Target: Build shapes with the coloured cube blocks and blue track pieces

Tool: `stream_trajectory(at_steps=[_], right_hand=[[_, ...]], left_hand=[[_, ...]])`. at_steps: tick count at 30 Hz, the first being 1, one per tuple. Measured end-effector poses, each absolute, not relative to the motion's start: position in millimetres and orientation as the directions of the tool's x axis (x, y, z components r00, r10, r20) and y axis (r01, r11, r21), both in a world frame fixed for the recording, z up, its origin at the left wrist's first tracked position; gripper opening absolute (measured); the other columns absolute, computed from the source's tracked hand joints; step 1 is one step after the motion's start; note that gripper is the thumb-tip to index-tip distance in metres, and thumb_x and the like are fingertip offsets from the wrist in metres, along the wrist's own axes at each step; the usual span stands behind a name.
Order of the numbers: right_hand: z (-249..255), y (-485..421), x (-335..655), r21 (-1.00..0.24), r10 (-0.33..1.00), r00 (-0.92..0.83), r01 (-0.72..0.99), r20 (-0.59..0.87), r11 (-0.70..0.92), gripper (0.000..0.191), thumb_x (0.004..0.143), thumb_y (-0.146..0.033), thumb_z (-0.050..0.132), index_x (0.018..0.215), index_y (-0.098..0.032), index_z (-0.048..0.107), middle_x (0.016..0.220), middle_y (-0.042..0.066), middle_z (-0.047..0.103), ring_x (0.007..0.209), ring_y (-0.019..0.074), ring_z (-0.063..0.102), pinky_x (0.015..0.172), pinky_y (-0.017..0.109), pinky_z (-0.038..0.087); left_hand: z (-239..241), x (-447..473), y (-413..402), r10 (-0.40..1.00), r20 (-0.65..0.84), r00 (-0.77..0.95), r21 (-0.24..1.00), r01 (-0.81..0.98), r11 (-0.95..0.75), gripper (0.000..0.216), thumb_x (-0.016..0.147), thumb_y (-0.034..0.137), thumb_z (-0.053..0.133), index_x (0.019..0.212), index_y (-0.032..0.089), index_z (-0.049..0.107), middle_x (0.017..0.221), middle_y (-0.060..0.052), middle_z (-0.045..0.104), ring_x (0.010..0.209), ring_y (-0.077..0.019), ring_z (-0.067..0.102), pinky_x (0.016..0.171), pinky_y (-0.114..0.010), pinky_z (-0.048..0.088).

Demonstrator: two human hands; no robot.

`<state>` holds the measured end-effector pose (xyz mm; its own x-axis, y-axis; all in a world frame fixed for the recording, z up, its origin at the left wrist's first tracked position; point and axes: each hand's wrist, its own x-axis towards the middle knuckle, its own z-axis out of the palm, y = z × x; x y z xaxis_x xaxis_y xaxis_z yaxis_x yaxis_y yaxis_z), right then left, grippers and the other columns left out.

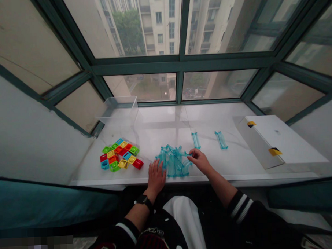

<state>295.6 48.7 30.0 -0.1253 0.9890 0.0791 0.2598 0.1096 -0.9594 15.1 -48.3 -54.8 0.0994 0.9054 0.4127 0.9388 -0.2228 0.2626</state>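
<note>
White marble-look window sill [166,126], grey-veined and glossy (window-frame reflections across the polish), running the full width of the window. At the far left, against the glass, a clear plastic storage box [117,111]. Nearer the front edge, a tight cluster of hollow square building blocks [119,154] in red, yellow, green and blue. Just right of those, a heap of clear blue track pieces [174,164], overlapping one another. Farther back, two single blue track pieces [195,140] [221,140], well apart from the heap and from each other. At the right end, a long white cardboard box [276,140] with yellow tabs [275,151].
</note>
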Motion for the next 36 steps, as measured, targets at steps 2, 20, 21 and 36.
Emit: stream_trajectory(at_steps=[2,20,21,36], right_hand=[[31,50,293,-0.982,0.994,-0.108,0.189,0.001,0.022,0.035,0.073,-0.054,0.081,0.087,-0.024,0.067,0.062,-0.006,0.050,0.060,0.0150,0.047,0.058,0.027,0.040],[37,43,284,-0.853,0.927,-0.089,-0.369,-0.363,-0.369,0.051,0.062,-0.059,0.091,0.085,-0.024,0.062,0.054,-0.009,0.048,0.056,0.0151,0.061,0.056,0.026,0.050],[38,40,286,-0.850,0.926,-0.094,-0.372,-0.366,-0.374,0.052,0.061,-0.057,0.092,0.089,-0.025,0.062,0.057,-0.008,0.053,0.059,0.0164,0.064,0.058,0.027,0.051],[64,-2,276,-0.850,0.844,-0.486,0.325,0.225,0.414,0.017,0.097,-0.028,0.062,0.113,-0.024,0.069,0.101,0.004,0.073,0.086,0.0188,0.068,0.083,0.034,0.054]], left_hand=[[-56,15,-47,0.905,0.414,0.096,0.264,0.939,-0.220,0.056,0.102,0.027,0.046,0.157,0.018,0.043,0.161,-0.019,0.047,0.154,-0.0336,0.037,0.127,-0.058,0.024],[-4,24,-37,0.904,0.414,0.105,0.330,0.908,-0.257,0.045,0.103,0.033,0.049,0.147,0.021,0.055,0.154,-0.015,0.054,0.150,-0.0355,0.040,0.126,-0.061,0.027],[5,27,-36,0.905,0.416,0.091,0.377,0.888,-0.262,0.044,0.104,0.034,0.049,0.145,0.022,0.056,0.152,-0.015,0.056,0.148,-0.0345,0.043,0.125,-0.060,0.030],[65,80,-37,0.995,0.101,0.007,0.961,0.259,-0.099,0.029,0.097,0.040,0.063,0.121,0.023,0.069,0.113,-0.006,0.074,0.100,-0.0207,0.073,0.093,-0.039,0.061]])
